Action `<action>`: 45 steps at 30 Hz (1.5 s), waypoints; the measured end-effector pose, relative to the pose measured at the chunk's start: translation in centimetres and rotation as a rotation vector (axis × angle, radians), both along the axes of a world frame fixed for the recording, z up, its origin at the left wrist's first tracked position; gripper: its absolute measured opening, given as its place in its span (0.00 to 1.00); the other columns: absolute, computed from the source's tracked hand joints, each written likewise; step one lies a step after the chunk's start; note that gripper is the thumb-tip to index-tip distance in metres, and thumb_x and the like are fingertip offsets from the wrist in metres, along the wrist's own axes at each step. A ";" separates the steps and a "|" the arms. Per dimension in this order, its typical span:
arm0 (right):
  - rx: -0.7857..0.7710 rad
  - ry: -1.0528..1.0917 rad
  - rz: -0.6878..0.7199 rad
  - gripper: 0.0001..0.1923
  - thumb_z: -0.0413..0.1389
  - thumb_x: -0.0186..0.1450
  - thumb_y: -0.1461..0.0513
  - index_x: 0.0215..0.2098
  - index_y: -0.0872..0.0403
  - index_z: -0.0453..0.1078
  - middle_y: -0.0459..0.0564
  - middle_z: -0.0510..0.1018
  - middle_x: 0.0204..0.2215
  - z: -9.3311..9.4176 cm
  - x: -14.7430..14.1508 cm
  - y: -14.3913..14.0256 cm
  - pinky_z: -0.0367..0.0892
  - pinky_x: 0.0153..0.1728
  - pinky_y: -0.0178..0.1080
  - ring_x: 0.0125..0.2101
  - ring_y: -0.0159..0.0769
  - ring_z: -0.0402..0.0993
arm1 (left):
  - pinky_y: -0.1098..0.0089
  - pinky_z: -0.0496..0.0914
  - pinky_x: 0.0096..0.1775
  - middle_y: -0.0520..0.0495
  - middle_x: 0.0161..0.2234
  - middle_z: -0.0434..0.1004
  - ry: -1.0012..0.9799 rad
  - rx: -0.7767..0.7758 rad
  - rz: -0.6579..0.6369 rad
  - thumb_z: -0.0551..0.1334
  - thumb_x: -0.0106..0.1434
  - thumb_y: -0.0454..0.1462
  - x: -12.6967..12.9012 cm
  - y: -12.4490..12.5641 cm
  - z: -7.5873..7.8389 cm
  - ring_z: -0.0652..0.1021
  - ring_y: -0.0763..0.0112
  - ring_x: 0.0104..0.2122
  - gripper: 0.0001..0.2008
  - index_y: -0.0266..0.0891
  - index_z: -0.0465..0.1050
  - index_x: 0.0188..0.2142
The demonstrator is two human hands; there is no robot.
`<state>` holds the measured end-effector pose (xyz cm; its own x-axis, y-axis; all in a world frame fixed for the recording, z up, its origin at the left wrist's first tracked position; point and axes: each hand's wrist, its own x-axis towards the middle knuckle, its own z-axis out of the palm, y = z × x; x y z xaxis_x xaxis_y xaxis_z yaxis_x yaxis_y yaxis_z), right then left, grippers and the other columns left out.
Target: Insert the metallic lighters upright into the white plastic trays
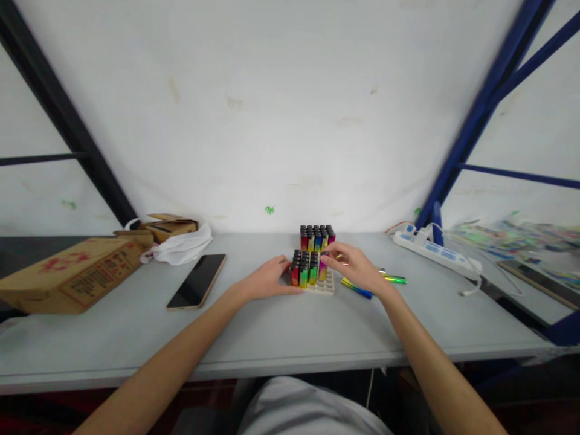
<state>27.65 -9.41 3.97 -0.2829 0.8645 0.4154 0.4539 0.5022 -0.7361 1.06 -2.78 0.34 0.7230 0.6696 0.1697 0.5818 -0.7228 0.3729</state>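
right hand (356,264): nearer one, pinching upright lighter (323,270) off its left, pretty sure
left hand (268,279): half-curled, clasping tray's (322,289) left end

The front lighters (312,275) are flashing red, green, yellow and purple under black tops; the tray (327,289) is showing cream. One loose lighter (356,288) is gleaming yellow and blue. The phone (198,281) is showing black inside a gold rim. The brown carton (72,269) is bearing red and dark print. The white power strip (435,254) is showing blue.
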 end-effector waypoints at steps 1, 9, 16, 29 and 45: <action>-0.025 -0.038 0.035 0.16 0.57 0.70 0.48 0.40 0.53 0.73 0.49 0.80 0.34 0.2 0.1 -0.2 0.70 0.37 0.37 0.35 0.37 0.76 | 0.58 0.71 0.50 0.39 0.44 0.75 0.007 0.002 0.000 0.65 0.59 0.62 0.0 0.0 0.0 0.77 0.51 0.45 0.33 0.35 0.75 0.46; -0.112 -0.266 0.068 0.13 0.62 0.69 0.51 0.35 0.53 0.75 0.47 0.84 0.28 1.1 0.0 -1.0 0.67 0.33 0.36 0.29 0.37 0.79 | 0.58 0.72 0.49 0.40 0.44 0.75 -0.033 -0.006 0.011 0.67 0.57 0.61 0.0 0.0 -0.1 0.77 0.51 0.44 0.31 0.37 0.76 0.45; -0.106 -0.322 0.024 0.13 0.63 0.69 0.55 0.31 0.54 0.73 0.47 0.83 0.27 1.0 -1.3 -1.3 0.63 0.28 0.33 0.27 0.35 0.77 | 0.59 0.72 0.49 0.40 0.44 0.76 -0.032 0.001 -0.001 0.66 0.58 0.62 0.1 0.0 -0.1 0.77 0.51 0.45 0.31 0.37 0.76 0.45; 0.019 -0.645 -0.136 0.14 0.62 0.70 0.54 0.31 0.54 0.79 0.52 0.84 0.27 0.9 -2.5 -1.0 0.58 0.28 0.34 0.27 0.37 0.77 | 0.59 0.72 0.48 0.42 0.43 0.75 -0.048 0.016 -0.014 0.67 0.59 0.60 -0.1 0.1 -0.3 0.77 0.53 0.43 0.30 0.38 0.76 0.46; -0.066 -0.732 -0.458 0.19 0.56 0.70 0.65 0.58 0.61 0.76 0.63 0.79 0.56 -3.0 8.1 3.0 0.65 0.59 0.44 0.56 0.51 0.76 | 0.60 0.73 0.47 0.40 0.44 0.76 -0.022 0.003 0.029 0.67 0.56 0.63 0.0 -0.1 0.1 0.77 0.53 0.43 0.32 0.38 0.76 0.43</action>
